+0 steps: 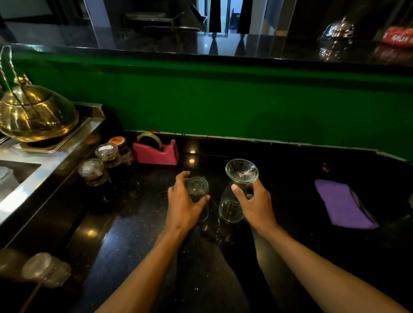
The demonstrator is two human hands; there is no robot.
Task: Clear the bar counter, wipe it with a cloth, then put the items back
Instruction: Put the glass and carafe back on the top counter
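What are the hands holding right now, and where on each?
Left hand grips the small tumbler round its side; right hand grips the upturned footed glass near its stem.

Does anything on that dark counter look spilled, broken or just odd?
Nothing looks spilled or broken. Both glasses stand upside down: the left hand grips a tumbler, the right hand a footed glass. A purple cloth lies flat nearby.

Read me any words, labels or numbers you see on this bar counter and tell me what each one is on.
Red packet on the upper ledge, far right: white capital letters, partly cut off and blurred; not readable for certain.
Orange lid of the jar beside the pink tape dispenser: dark marks, too small to read.
White label on the lid of the middle jar: too blurred to read.
Nothing else carries text.
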